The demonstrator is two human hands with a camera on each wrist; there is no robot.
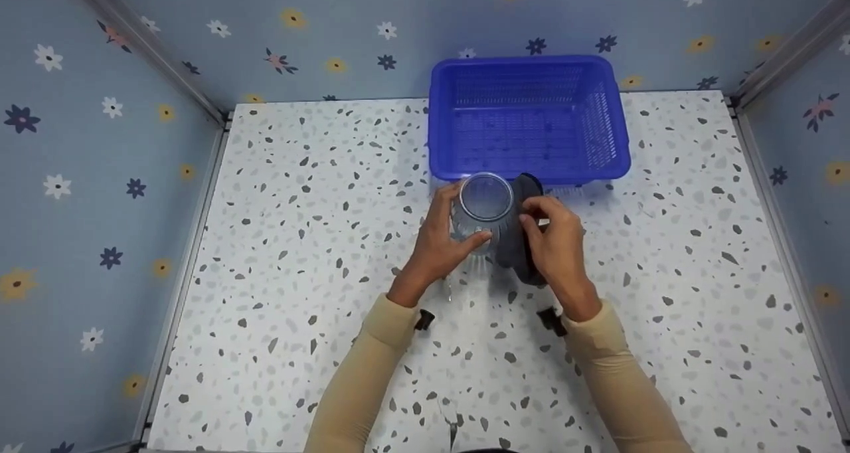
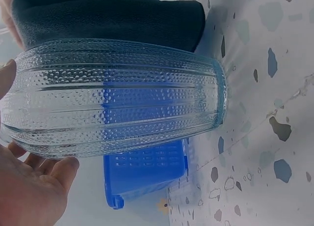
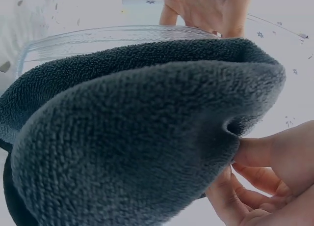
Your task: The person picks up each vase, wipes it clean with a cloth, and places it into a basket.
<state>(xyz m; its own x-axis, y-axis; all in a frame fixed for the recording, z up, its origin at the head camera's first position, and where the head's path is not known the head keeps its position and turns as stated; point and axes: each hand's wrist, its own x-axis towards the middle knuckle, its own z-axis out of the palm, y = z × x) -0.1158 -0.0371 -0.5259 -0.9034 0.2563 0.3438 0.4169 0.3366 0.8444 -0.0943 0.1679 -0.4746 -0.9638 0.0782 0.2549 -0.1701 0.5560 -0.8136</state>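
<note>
A clear ribbed glass vase (image 1: 486, 204) with a dotted texture stands upright on the table, its round mouth facing up. My left hand (image 1: 441, 240) grips it near the top, thumb on the near side and fingers on the far side. In the left wrist view the vase (image 2: 113, 98) shows its narrower base on the table surface. A dark grey terry cloth (image 1: 518, 240) hangs folded along the vase's right side. My right hand (image 1: 556, 237) pinches the cloth between thumb and fingers. Seen from the right wrist, the cloth (image 3: 127, 127) hides most of the vase.
A blue plastic basket (image 1: 528, 177) with perforated sides stands right behind the vase, near the back wall. The white speckled table (image 1: 299, 273) is bounded by flower-patterned panels (image 1: 86, 194) at the left, back and right.
</note>
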